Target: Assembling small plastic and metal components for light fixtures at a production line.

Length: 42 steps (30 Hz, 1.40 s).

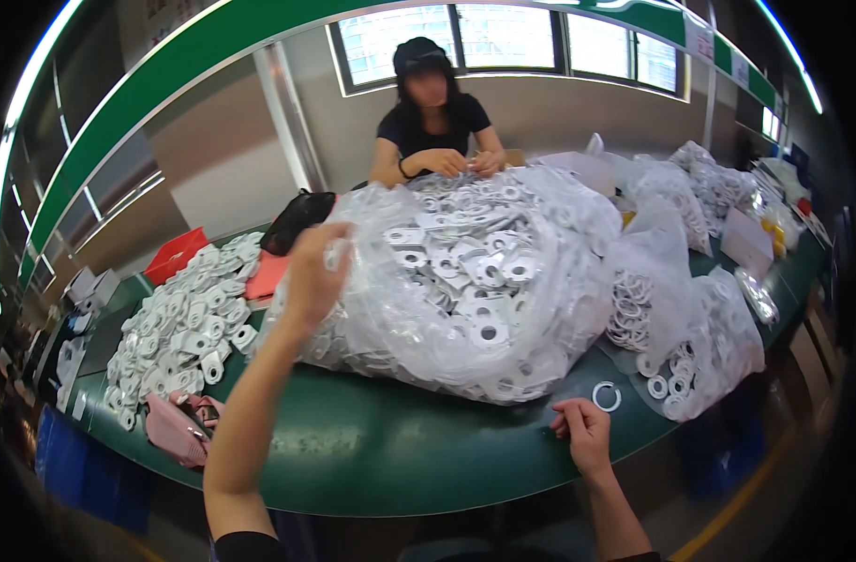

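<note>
green table (372, 450) — clear bags (475, 281), loose white parts (179, 323)

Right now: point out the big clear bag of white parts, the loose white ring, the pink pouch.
big clear bag (465, 281), head view, middle of its front.
loose white ring (607, 396), head view, its left rim.
pink pouch (173, 433), head view, its flat side.

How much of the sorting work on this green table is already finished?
Done: a loose pile of white plastic parts lies spread on the green table. In hand: the left hand grips the big clear plastic bag; the right hand rests near one white ring. Left: that bag looks nearly full.
</note>
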Each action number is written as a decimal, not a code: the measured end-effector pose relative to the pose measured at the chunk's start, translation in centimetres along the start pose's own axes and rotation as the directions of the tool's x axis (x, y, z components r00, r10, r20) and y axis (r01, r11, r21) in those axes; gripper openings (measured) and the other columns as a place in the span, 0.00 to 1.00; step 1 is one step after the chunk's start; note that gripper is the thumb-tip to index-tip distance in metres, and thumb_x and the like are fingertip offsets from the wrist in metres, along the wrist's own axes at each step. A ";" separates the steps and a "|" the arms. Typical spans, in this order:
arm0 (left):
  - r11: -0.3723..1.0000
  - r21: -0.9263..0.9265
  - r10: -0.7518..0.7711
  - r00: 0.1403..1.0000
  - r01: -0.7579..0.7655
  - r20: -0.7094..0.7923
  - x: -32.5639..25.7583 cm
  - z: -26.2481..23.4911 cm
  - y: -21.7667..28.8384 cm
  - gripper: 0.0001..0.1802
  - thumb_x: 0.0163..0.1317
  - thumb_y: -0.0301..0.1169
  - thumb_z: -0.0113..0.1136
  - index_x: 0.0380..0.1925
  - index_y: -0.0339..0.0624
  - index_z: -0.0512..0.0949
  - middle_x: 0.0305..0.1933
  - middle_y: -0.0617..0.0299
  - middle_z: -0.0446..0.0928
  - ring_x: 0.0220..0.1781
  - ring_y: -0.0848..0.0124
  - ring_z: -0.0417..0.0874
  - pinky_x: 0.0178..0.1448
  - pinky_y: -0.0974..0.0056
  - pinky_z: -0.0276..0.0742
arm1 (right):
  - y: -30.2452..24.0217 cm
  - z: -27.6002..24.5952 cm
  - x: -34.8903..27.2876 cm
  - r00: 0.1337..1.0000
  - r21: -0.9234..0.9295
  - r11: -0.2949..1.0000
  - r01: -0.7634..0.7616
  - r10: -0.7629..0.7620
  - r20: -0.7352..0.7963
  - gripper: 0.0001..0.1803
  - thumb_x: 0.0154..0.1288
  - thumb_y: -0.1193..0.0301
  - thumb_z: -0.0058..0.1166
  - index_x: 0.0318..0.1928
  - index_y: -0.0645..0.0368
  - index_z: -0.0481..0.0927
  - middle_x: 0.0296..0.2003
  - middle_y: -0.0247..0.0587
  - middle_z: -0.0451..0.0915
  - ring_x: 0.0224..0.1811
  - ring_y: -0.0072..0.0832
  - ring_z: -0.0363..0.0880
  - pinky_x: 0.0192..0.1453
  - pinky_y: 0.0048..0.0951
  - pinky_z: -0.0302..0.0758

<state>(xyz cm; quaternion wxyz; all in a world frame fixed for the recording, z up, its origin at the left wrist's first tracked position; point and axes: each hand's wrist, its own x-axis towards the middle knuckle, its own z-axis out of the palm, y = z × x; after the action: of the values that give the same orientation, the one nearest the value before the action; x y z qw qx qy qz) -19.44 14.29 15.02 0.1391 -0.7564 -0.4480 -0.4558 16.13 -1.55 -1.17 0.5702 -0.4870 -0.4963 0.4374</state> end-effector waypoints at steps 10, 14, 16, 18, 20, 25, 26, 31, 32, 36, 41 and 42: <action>0.995 0.007 0.053 0.557 -0.104 0.829 -1.5 11.9 9.1 0.26 0.39 0.45 0.69 0.35 0.39 0.77 0.40 0.47 0.76 0.43 0.52 0.76 0.47 0.56 0.72 | -0.4 -0.1 -0.1 1.000 0.030 1.000 -0.002 0.001 0.018 0.12 0.68 0.70 0.45 0.37 0.65 0.79 0.24 0.34 0.77 0.24 0.15 0.72 0.30 0.15 0.69; 0.991 0.021 0.069 0.624 -0.135 0.779 -1.3 11.1 9.5 0.23 0.37 0.41 0.67 0.32 0.37 0.75 0.33 0.48 0.77 0.39 0.52 0.78 0.43 0.53 0.74 | -0.2 -1.7 -0.5 0.986 -0.079 0.990 0.119 -0.127 -0.108 0.09 0.66 0.72 0.48 0.37 0.64 0.79 0.25 0.36 0.78 0.25 0.18 0.73 0.30 0.19 0.70; 0.992 0.033 -0.116 0.792 0.120 0.600 -1.0 9.2 10.2 0.20 0.40 0.38 0.65 0.30 0.36 0.73 0.29 0.49 0.78 0.35 0.50 0.79 0.39 0.53 0.74 | -1.0 -3.1 -0.1 0.890 -0.416 0.857 0.303 -0.411 -0.199 0.05 0.62 0.75 0.52 0.36 0.64 0.79 0.26 0.40 0.78 0.26 0.25 0.75 0.31 0.24 0.72; 0.945 -0.153 -0.213 0.896 0.291 0.390 -1.1 8.2 10.0 0.16 0.43 0.33 0.64 0.27 0.35 0.71 0.24 0.50 0.76 0.28 0.50 0.77 0.35 0.56 0.73 | -1.9 -5.7 0.6 0.840 -0.579 0.776 0.250 -0.471 -0.269 0.06 0.57 0.77 0.54 0.36 0.63 0.78 0.30 0.44 0.78 0.30 0.34 0.77 0.35 0.29 0.73; 0.862 -0.367 -0.284 0.933 0.350 0.221 -1.5 8.1 9.7 0.11 0.48 0.27 0.63 0.25 0.35 0.70 0.20 0.59 0.73 0.23 0.69 0.73 0.29 0.67 0.68 | -2.6 -8.9 1.1 0.797 -0.815 0.561 0.145 -0.554 -0.239 0.10 0.51 0.77 0.57 0.37 0.62 0.78 0.34 0.45 0.77 0.38 0.40 0.75 0.43 0.34 0.72; 0.510 -0.763 -0.328 0.910 0.397 0.255 -4.3 3.8 16.7 0.07 0.54 0.26 0.61 0.27 0.39 0.72 0.28 0.68 0.71 0.30 0.80 0.71 0.35 0.76 0.66 | -2.8 -13.4 0.9 0.901 -0.950 0.312 -0.017 -0.407 -0.150 0.15 0.45 0.75 0.62 0.37 0.61 0.79 0.35 0.44 0.78 0.44 0.41 0.71 0.48 0.37 0.69; 0.328 -0.789 -0.325 0.846 0.520 0.422 -5.3 3.5 18.4 0.07 0.54 0.27 0.61 0.26 0.38 0.72 0.33 0.64 0.75 0.34 0.78 0.74 0.41 0.74 0.69 | -2.8 -13.9 0.9 0.925 -0.956 0.294 -0.007 -0.362 -0.119 0.16 0.44 0.75 0.63 0.37 0.61 0.79 0.35 0.44 0.78 0.43 0.41 0.71 0.47 0.37 0.69; -0.462 -0.352 -0.029 0.383 0.814 0.923 -11.3 5.8 20.5 0.13 0.56 0.37 0.54 0.28 0.36 0.73 0.45 0.51 0.76 0.43 0.64 0.78 0.53 0.58 0.74 | -4.0 -10.6 1.5 0.882 -0.928 0.367 0.072 -0.458 -0.112 0.17 0.42 0.73 0.65 0.37 0.61 0.79 0.34 0.43 0.78 0.42 0.40 0.72 0.47 0.35 0.69; -0.465 -0.350 -0.026 0.383 0.813 0.923 -12.4 6.9 20.4 0.13 0.56 0.37 0.54 0.28 0.36 0.73 0.45 0.51 0.76 0.43 0.64 0.78 0.53 0.58 0.74 | -4.5 -9.9 1.2 0.838 -0.892 0.425 0.154 -0.535 -0.110 0.17 0.41 0.73 0.65 0.36 0.61 0.79 0.34 0.42 0.78 0.41 0.40 0.72 0.46 0.35 0.69; -0.732 -0.144 0.108 0.322 0.666 0.940 -13.7 9.2 20.2 0.12 0.59 0.40 0.49 0.29 0.42 0.70 0.35 0.58 0.73 0.42 0.64 0.76 0.54 0.55 0.72 | -5.5 -6.2 -0.1 0.864 -0.682 0.637 0.359 -0.503 -0.014 0.17 0.40 0.74 0.68 0.35 0.60 0.80 0.39 0.41 0.80 0.43 0.36 0.75 0.48 0.31 0.69; -0.411 -0.345 -0.116 0.326 0.844 0.938 -15.5 9.5 21.3 0.15 0.57 0.19 0.55 0.45 0.38 0.68 0.46 0.58 0.73 0.46 0.71 0.77 0.53 0.65 0.73 | -5.4 -3.1 -1.2 0.811 -0.525 0.653 0.546 -0.570 0.134 0.18 0.39 0.71 0.70 0.34 0.58 0.80 0.38 0.39 0.80 0.40 0.34 0.76 0.46 0.31 0.70; -0.412 -0.342 -0.119 0.323 0.845 0.939 -15.8 9.7 21.1 0.15 0.57 0.19 0.55 0.45 0.38 0.68 0.46 0.58 0.73 0.46 0.71 0.77 0.53 0.65 0.73 | -5.2 -2.6 -1.2 0.804 -0.495 0.662 0.563 -0.577 0.142 0.18 0.40 0.70 0.70 0.35 0.57 0.81 0.38 0.38 0.80 0.40 0.34 0.76 0.45 0.30 0.70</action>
<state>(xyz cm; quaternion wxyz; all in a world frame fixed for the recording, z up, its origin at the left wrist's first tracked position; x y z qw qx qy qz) 0.08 -0.20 1.07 -0.7941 -0.3412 -0.3336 -0.3764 18.66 -3.81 3.71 0.5333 -0.4467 -0.7137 0.0815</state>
